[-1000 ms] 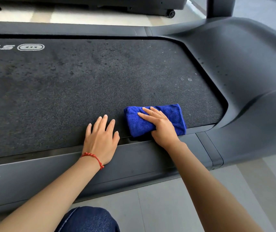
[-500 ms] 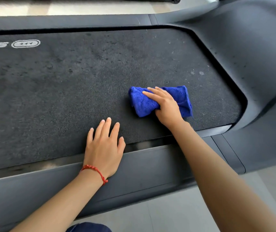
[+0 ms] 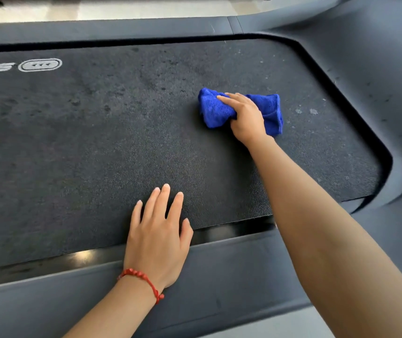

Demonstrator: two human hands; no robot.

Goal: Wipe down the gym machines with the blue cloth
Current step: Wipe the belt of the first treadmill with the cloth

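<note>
While the right hand (image 3: 246, 118) bears down on the bunched blue cloth (image 3: 240, 111) out on the treadmill belt (image 3: 97, 147), the left hand (image 3: 157, 237) lies flat with straight fingers, palm over the belt's near edge and the near side rail (image 3: 219, 272), gripping nothing. The right hand's fingers run across the top of the cloth, which is pinched in at the middle under the palm; whether the thumb is hooked beneath cannot be told. The cloth sits right of belt centre, well apart from the left hand.

Risks, as judged:
- Cloth is wadded, so little of it touches the belt; a stroke may leave unwiped strips between passes.
- Pale specks (image 3: 306, 111) lie just right of the cloth; a stroke that falls short of them would leave them there.
- The belt is rough-textured; drag could roll the cloth out from under the palm.
- The body's weight seems propped on the left hand; if the belt creeps under that load, the prop could slip.

Containers: none in view, so no contents to record.
</note>
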